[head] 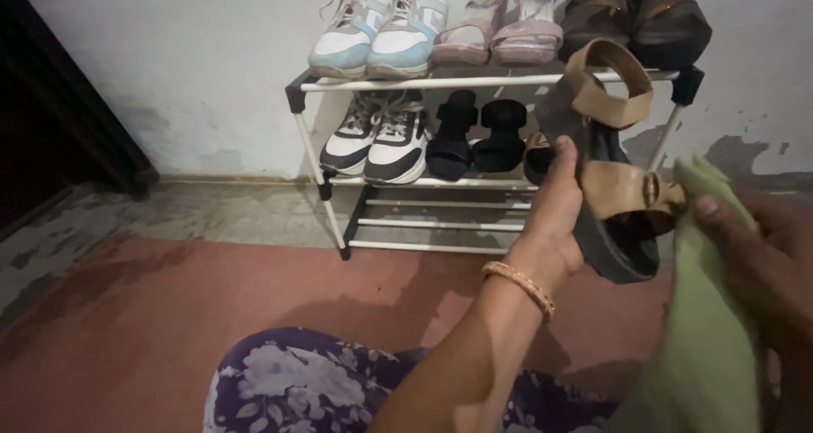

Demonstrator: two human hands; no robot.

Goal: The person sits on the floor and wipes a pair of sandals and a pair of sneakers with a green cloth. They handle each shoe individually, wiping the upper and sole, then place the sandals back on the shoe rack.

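Observation:
My left hand grips a dark platform sandal with tan straps, held up in front of a shoe rack; a gold bangle sits on that wrist. My right hand holds a light green cloth bunched against the sandal's toe end. The cloth hangs down toward the lower right and hides part of my right forearm.
A white-tubed shoe rack stands against the wall. Its top shelf carries white-blue sneakers, pink sandals and dark wedges; the middle shelf has black-white sneakers and black sandals. Red floor lies in front. My floral-clothed lap is below.

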